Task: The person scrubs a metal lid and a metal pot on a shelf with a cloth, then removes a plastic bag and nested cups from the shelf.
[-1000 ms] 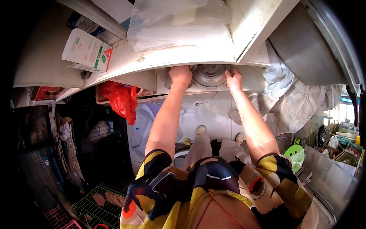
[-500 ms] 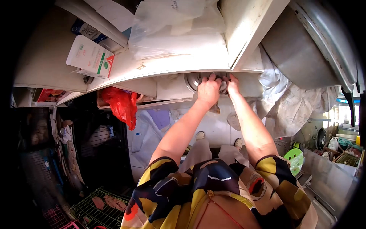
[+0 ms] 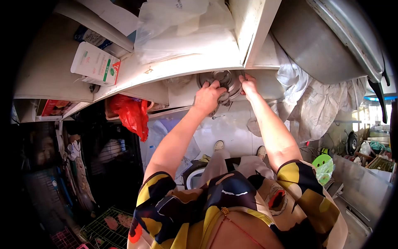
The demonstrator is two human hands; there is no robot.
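A round, shiny metal lid or pan [image 3: 222,77] sits on the lower shelf, partly hidden under the upper shelf's edge. My left hand [image 3: 207,98] has its fingers curled round a dirty grey rag [image 3: 224,98], which lies against the near part of the metal piece. On its right side, my right hand [image 3: 248,84] pinches the metal rim between thumb and fingers. The far side of the metal piece is out of sight.
Above are a white shelf board [image 3: 195,63] with plastic bags [image 3: 182,33] and a white carton [image 3: 95,63]. A red plastic bag [image 3: 129,114] hangs at left. A large metal pot [image 3: 319,45] and a draped cloth [image 3: 319,110] are at right.
My left hand has moved left and nearer with the rag, uncovering more of the metal piece. My right hand stays at the rim, slightly left and higher in view.
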